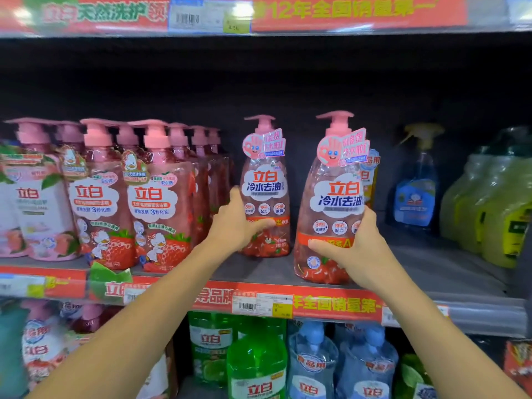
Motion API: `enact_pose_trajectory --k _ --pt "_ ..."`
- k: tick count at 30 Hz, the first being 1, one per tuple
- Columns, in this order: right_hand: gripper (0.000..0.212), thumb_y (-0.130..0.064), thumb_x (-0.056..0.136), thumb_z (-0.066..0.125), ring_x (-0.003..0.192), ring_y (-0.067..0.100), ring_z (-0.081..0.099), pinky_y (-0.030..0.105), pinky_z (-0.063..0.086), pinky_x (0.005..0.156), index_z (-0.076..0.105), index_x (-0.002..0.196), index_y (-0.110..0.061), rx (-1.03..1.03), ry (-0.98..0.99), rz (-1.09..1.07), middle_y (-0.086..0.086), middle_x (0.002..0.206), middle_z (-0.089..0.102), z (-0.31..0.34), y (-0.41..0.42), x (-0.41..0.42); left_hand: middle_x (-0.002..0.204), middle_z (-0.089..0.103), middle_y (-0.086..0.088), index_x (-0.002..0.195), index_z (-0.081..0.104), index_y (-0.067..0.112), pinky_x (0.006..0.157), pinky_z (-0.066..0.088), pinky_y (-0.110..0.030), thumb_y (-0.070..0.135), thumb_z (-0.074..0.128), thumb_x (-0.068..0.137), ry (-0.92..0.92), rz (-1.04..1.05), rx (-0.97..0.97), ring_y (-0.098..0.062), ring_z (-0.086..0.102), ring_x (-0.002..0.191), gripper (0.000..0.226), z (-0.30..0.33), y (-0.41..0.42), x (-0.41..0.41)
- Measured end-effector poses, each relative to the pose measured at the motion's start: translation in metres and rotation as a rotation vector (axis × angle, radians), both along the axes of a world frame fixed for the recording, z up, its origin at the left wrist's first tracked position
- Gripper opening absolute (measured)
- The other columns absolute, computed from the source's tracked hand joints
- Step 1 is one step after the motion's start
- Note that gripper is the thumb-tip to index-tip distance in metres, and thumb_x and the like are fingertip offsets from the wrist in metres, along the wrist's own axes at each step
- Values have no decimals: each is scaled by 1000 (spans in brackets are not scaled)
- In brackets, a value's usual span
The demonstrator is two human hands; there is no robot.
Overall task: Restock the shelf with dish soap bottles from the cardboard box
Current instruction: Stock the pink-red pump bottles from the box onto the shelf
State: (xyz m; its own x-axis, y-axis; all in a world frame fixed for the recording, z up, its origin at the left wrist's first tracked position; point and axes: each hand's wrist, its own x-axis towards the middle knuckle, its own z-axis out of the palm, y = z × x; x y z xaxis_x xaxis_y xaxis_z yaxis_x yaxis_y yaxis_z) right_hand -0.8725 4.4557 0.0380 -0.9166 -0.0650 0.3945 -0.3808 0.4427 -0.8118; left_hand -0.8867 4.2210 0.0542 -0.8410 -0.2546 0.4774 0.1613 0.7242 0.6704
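Observation:
Two clear dish soap bottles with pink pump tops stand on the middle shelf (259,269). My left hand (236,223) grips the lower left side of the farther bottle (266,185), which stands deeper on the shelf. My right hand (359,249) wraps around the lower right of the nearer bottle (334,203), close to the shelf's front edge. Both bottles are upright. The cardboard box is out of view.
Rows of pink strawberry-label bottles (155,197) fill the shelf to the left. A blue spray bottle (417,191) and yellow-green jugs (495,214) stand to the right. Green and blue bottles (256,367) fill the shelf below. Bare shelf lies between and right of the two bottles.

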Motion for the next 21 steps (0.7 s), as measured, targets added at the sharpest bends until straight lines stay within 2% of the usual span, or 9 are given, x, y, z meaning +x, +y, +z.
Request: enact_pose_trajectory --k 5,9,16,21 --pt "107 -55 62 87 122 18 57 49 51 102 22 145 -35 2 3 -16 -7 141 51 -4 0 -1 135 59 -4 144 29 19 103 48 -48 29 84 76 -28 -87 173 -26 59 121 88 0 -7 -38" --pt "108 -64 56 84 121 17 58 50 52 100 22 142 -42 15 7 -31 -10 141 51 -6 0 0 135 58 -5 146 27 19 106 45 -49 25 84 76 -45 -135 220 -26 57 123 90 -2 -11 -60" --pt "104 -54 67 85 122 18 57 48 52 102 20 146 -35 31 -20 -28 -8 142 50 -4 0 -2 139 54 -7 148 21 18 108 42 -49 22 83 78 -22 -159 241 -28 54 126 93 -5 -12 -81" --pt "105 -57 64 85 120 17 58 48 52 101 21 145 -37 17 -14 -17 -8 141 50 -7 0 -3 142 52 -6 149 18 18 109 41 -46 21 79 82 -47 -135 228 -28 51 129 91 -5 -10 -92"
